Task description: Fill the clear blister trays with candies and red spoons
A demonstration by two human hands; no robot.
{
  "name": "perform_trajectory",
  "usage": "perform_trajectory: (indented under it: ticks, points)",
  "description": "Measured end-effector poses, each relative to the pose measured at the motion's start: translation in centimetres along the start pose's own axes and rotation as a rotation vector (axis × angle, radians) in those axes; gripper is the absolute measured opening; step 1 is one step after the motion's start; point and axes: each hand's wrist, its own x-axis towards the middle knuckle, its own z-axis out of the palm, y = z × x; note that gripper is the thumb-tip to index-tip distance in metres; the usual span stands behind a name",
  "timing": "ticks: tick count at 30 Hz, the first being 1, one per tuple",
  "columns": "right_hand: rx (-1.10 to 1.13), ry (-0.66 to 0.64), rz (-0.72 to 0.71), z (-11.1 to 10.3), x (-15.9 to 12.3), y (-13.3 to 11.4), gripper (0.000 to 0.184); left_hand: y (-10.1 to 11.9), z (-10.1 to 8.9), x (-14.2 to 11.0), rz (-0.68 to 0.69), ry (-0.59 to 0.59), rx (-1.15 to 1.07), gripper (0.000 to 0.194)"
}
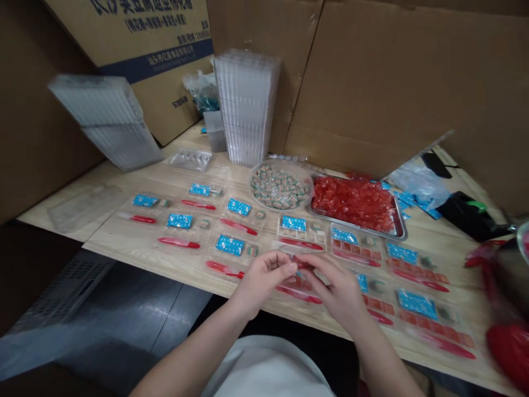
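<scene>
My left hand (264, 278) and my right hand (336, 286) meet above the front of the table, fingertips pinched on a small red piece (301, 264) mostly hidden by the fingers. Below them is a clear plastic tray with a long red pointed stick (300, 294). Just behind stands another clear tray with a blue packet (293, 223), a red stick (301, 243) and pale bare compartments. In the trays to the right, rows of red squares (437, 325) fill the compartments. A metal tray (403, 226) beyond my right hand is heaped with red, shiny pieces (353, 203).
A round clear tub (250, 193) holds many small green-and-beige blocks. Two tall stacks of clear trays (248, 107) (109, 121) stand at the back. Cardboard boxes (384, 82) wall the table. A black object (467, 215) and red bag (510, 347) are at right.
</scene>
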Motion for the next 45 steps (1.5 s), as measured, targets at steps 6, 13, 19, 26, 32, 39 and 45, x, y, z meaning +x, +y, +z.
perform_trajectory:
  ticks: [6,13,19,26,32,39,45]
  points:
    - [0.343,0.024,0.394,1.1,-0.6,0.3,0.019,-1.0,-0.3,-0.1,0.347,0.085,0.429,0.011]
    - [0.386,0.034,0.489,1.1,-0.6,1.5,0.025,-3.2,-2.6,-1.1,0.605,0.119,0.965,0.018]
    - [-0.348,-0.106,-0.062,2.3,1.9,2.6,0.018,-5.8,-5.4,-1.7,0.696,-0.081,1.356,0.020]
    - [-0.495,-0.230,-0.171,5.2,3.0,2.0,0.022,-5.9,-5.9,-0.7,0.700,-0.160,1.376,0.018]
    - [-0.433,-0.164,-0.014,5.9,2.0,2.5,0.017,-6.1,-5.6,-0.3,0.635,-0.132,1.378,0.013]
    - [-0.378,-0.203,-0.044,4.4,2.5,2.7,0.034,-5.7,-4.9,-0.3,0.711,-0.057,1.417,0.012]
    - [-0.365,0.165,0.145,-3.3,-3.5,4.7,0.054,-3.7,-3.8,-1.5,1.020,0.204,1.213,0.015]
